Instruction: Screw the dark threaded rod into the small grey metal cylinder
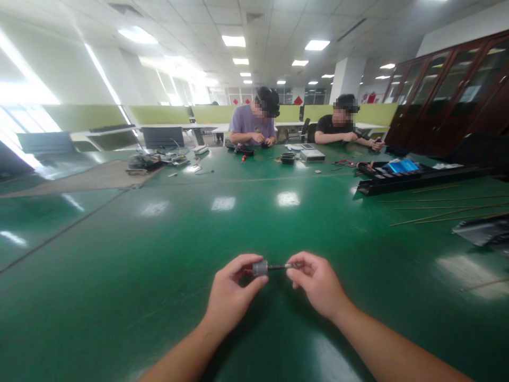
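Just above the green table, my left hand (234, 289) pinches a small grey cylinder (260, 268) between thumb and fingers. A thin dark shaft (277, 267) sticks out of the cylinder toward the right. The far end of that shaft is gripped in the fingertips of my right hand (314, 278), which partly hide it. Cylinder and shaft lie in one line, roughly level. What exact kind of part this is, I cannot tell.
The glossy green table (178, 239) spreads around my hands. To the right lie a black tray (397, 175) with a blue item and several thin rods (441, 208). Electronic parts (159, 160) are piled at the back left. Two people (254, 122) work across the table.
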Motion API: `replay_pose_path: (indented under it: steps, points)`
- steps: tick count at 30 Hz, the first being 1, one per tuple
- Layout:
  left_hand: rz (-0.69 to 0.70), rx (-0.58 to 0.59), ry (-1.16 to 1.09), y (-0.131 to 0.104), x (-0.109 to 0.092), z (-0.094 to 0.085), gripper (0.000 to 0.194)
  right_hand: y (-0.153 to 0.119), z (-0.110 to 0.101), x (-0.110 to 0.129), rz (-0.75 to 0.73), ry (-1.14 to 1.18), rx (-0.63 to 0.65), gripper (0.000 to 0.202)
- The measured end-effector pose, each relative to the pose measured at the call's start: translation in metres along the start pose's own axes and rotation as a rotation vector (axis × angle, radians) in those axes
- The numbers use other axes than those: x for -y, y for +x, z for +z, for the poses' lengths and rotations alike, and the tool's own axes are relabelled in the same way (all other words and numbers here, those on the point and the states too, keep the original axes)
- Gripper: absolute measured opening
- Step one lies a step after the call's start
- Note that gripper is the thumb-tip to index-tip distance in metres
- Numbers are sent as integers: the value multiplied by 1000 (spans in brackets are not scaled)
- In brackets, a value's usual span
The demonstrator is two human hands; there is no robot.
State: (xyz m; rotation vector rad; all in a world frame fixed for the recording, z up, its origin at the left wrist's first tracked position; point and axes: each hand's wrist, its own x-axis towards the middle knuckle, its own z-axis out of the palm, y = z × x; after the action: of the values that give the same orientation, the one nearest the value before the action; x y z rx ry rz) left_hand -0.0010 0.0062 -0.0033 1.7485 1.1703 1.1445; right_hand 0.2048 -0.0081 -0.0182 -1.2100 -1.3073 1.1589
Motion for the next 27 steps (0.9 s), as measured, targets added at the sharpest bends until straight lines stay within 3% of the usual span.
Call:
replay_pose_path:
  steps: [27]
  points:
    - [-1, 6, -6, 0, 3, -1, 28, 1, -1, -2, 2, 12, -19, 14]
